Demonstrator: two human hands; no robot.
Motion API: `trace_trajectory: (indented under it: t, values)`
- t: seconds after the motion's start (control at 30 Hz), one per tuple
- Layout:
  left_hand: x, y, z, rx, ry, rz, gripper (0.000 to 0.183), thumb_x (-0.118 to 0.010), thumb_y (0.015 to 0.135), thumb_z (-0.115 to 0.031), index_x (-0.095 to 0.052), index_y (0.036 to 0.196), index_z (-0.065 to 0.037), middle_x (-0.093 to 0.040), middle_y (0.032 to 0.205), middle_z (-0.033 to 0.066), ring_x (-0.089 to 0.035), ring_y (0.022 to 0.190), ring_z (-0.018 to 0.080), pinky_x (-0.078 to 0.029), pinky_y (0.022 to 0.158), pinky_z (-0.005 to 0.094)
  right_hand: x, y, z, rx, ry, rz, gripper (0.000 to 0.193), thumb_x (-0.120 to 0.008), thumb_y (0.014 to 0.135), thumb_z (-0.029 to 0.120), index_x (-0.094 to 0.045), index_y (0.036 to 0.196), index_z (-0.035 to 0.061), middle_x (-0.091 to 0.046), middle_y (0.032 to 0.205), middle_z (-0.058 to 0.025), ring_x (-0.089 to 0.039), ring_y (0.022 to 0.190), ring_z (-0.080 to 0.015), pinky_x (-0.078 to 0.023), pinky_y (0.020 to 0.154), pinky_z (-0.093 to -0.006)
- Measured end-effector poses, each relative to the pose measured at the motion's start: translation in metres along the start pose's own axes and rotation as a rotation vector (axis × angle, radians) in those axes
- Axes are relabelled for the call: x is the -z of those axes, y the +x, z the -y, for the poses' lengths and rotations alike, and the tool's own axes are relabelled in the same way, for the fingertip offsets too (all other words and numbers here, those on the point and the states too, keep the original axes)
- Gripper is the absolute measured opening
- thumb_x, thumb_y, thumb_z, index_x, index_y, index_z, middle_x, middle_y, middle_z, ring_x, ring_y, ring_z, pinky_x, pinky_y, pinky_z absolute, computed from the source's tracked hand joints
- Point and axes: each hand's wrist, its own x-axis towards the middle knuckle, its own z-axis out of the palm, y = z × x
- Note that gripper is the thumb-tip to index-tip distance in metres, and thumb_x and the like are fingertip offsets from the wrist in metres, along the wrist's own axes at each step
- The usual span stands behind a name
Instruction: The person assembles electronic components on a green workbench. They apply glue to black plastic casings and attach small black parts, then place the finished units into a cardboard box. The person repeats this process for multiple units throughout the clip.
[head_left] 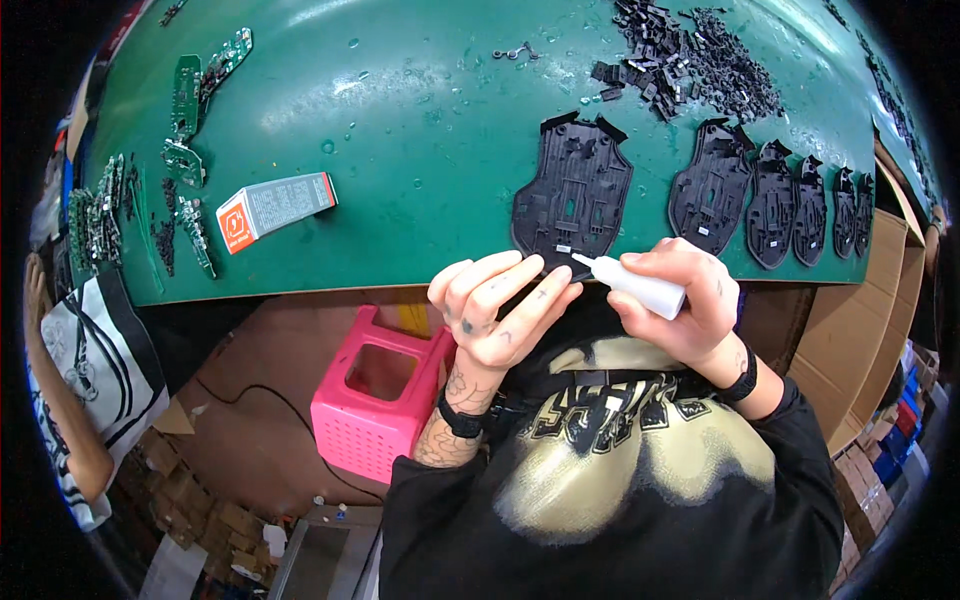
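My right hand (pixel 685 295) grips a white squeeze bottle (pixel 645 287), its narrow nozzle slanting left toward my left fingertips. My left hand (pixel 500 308) has its fingers drawn together close to the nozzle, at the table's front edge. Whatever lies between those fingertips is too small or hidden to make out. Just beyond both hands, a black molded plastic shell (pixel 575 190) rests on the green table with its ribbed inside up. A small white label shows near its lower end, which my fingers partly cover.
Several similar shells (pixel 710 187) line up to the right. Behind them is a pile of small black parts (pixel 690 60). At left lie green circuit boards (pixel 187 95) and an orange-and-grey box (pixel 275 210). A pink stool (pixel 375 400) stands below; another person's arm (pixel 75 430) is at far left.
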Motion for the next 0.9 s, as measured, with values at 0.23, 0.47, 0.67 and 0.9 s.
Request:
trace_trajectory:
  t: [0.23, 0.47, 0.67, 0.9]
  values:
    - [-0.002, -0.003, 0.003, -0.014, 0.013, 0.005, 0.032, -0.086, 0.062, -0.026, -0.074, 0.091, -0.026, -0.059, 0.099, -0.006, -0.059, 0.09, 0.0156, -0.04, 0.082, 0.0346, -0.002, 0.003, -0.002, 0.034, -0.076, 0.029, 0.042, -0.084, 0.068, 0.011, -0.062, 0.102, 0.002, -0.066, 0.078, -0.0093, -0.064, 0.059, -0.0232, -0.05, 0.051, -0.0307]
    - [-0.001, -0.002, 0.003, -0.019, 0.011, 0.014, 0.029, -0.086, 0.063, -0.028, -0.073, 0.089, -0.027, -0.059, 0.099, -0.0062, -0.059, 0.091, 0.0152, -0.04, 0.082, 0.0345, -0.001, 0.006, -0.002, 0.033, -0.071, 0.041, 0.042, -0.085, 0.068, 0.012, -0.062, 0.102, 0.0031, -0.066, 0.078, -0.0085, -0.063, 0.058, -0.0227, -0.05, 0.05, -0.0306]
    - [0.0, 0.0, 0.002, -0.028, 0.026, 0.039, 0.029, -0.085, 0.067, -0.029, -0.071, 0.092, -0.026, -0.057, 0.098, -0.0053, -0.058, 0.091, 0.0161, -0.041, 0.082, 0.0351, 0.007, 0.003, -0.002, -0.035, 0.001, 0.03, 0.042, -0.085, 0.068, 0.013, -0.063, 0.102, 0.0038, -0.068, 0.081, -0.0082, -0.063, 0.059, -0.0225, -0.05, 0.051, -0.0311]
    - [-0.002, 0.0, -0.023, -0.194, -0.363, 0.251, 0.031, -0.078, 0.069, -0.012, -0.07, 0.099, -0.012, -0.066, 0.095, 0.0005, -0.061, 0.067, 0.0147, -0.047, 0.057, 0.0297, 0.056, -0.042, -0.019, -0.19, 0.121, -0.349, 0.044, -0.078, 0.081, 0.027, -0.058, 0.102, -0.0063, -0.065, 0.083, -0.0121, -0.057, 0.065, -0.0141, -0.045, 0.059, -0.026]
